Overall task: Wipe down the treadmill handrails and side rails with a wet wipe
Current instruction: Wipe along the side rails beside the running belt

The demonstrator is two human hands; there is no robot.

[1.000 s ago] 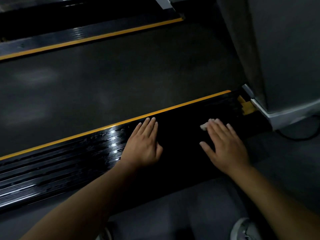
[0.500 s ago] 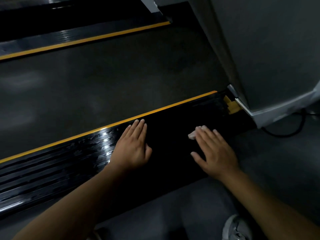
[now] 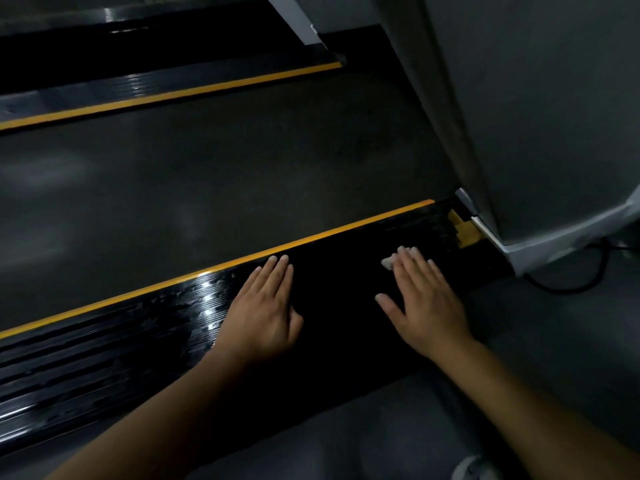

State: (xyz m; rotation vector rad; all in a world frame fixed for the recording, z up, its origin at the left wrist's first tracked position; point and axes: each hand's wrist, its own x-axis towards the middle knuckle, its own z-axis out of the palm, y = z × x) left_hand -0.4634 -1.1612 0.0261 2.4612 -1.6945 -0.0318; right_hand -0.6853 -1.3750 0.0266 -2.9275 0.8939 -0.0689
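While left hand (image 3: 265, 313) lies flat, fingers straight, on black side rail (image 3: 104, 341), right hand (image 3: 427, 306) presses wet wipe (image 3: 387, 263) under straight fingers onto same rail (white corner peeks out), near yellow end cap (image 3: 465, 233).

Head-worn wide-angle view, steeply downward, close over the near side rail (image 3: 104, 358).

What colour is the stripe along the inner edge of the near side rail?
The stripe is yellow-orange; head view.
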